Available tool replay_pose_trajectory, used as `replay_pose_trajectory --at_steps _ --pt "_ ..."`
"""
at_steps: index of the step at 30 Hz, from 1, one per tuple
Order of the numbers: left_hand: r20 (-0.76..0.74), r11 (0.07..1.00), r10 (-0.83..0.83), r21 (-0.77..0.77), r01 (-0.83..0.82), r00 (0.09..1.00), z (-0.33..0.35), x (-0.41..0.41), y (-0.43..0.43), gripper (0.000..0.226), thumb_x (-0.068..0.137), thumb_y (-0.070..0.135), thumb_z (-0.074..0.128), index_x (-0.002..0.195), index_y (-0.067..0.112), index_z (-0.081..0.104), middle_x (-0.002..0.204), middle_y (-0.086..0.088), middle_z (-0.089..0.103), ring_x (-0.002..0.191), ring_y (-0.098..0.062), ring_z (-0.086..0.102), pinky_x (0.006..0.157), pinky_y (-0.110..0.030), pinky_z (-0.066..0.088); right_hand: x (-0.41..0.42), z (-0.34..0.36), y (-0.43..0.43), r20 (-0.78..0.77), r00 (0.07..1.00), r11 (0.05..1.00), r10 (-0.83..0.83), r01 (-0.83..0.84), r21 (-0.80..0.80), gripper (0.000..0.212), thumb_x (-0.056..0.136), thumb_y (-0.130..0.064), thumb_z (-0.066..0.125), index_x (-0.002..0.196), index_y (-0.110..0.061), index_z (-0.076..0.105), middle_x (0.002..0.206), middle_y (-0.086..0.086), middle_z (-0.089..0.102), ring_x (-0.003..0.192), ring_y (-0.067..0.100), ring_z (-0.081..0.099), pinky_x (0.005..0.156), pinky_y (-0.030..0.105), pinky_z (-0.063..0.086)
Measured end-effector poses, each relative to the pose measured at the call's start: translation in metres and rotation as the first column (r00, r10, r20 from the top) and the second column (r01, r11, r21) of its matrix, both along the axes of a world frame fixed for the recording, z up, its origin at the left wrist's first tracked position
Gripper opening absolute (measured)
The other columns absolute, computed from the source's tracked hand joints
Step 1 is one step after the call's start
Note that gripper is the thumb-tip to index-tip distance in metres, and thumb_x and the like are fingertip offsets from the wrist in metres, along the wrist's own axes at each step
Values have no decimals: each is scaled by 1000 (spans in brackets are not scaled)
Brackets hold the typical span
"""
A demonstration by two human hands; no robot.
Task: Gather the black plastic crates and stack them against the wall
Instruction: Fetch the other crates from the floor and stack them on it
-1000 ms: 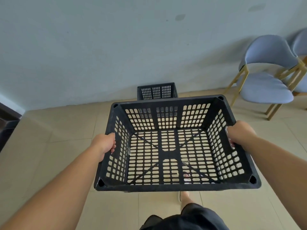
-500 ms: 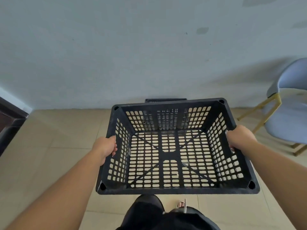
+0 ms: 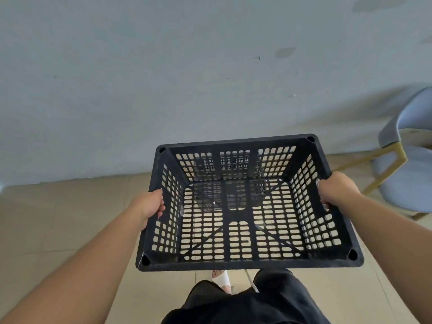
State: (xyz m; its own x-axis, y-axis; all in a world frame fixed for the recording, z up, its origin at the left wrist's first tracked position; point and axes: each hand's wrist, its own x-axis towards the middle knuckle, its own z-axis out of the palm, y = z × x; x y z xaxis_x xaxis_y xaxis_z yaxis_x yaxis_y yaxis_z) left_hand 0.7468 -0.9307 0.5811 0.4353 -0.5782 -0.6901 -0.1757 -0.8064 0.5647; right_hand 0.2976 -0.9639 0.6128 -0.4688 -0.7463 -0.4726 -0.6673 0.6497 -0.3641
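Observation:
I carry an empty black plastic crate with slotted walls and floor, held level in front of me. My left hand grips its left rim and my right hand grips its right rim. Through the slots of the far half shows a second black crate, standing on the floor by the wall; most of it is hidden behind the one I hold.
A pale grey wall rises straight ahead, meeting the beige tiled floor. A blue-grey chair with yellow legs stands at the right. My legs and a white sandal show below the crate.
I have walked closer to the wall. The crate on the floor, seen above the carried crate's far rim before, now lies behind it. The chair slid toward the right edge.

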Motion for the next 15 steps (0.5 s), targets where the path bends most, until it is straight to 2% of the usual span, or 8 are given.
replay_pose_trajectory --at_steps 4,9,15 --pt "-11 999 -27 31 27 1000 -8 5 -57 30 103 26 45 79 10 53 78 -10 57 61 -19 48 61 -33 45 2 -8 -50 26 999 1000 -19 19 0 29 100 -22 51 88 1 65 72 20 72 68 38 72 75 52 64" --pt "-23 999 12 43 -11 1000 -24 -1 -122 28 105 29 48 88 8 57 82 -9 60 65 -17 53 61 -30 48 -6 -35 -123 38 999 1000 -11 10 8 25 100 -24 50 96 -3 64 75 18 73 68 36 71 70 45 63" --pt "13 995 72 67 -72 997 -44 -11 -185 37 107 38 46 101 7 64 87 -8 63 78 -19 57 77 -35 51 -15 -82 -209 95 995 998 -38 32 61 32 100 -33 52 112 -6 61 94 19 71 78 38 71 74 51 63"
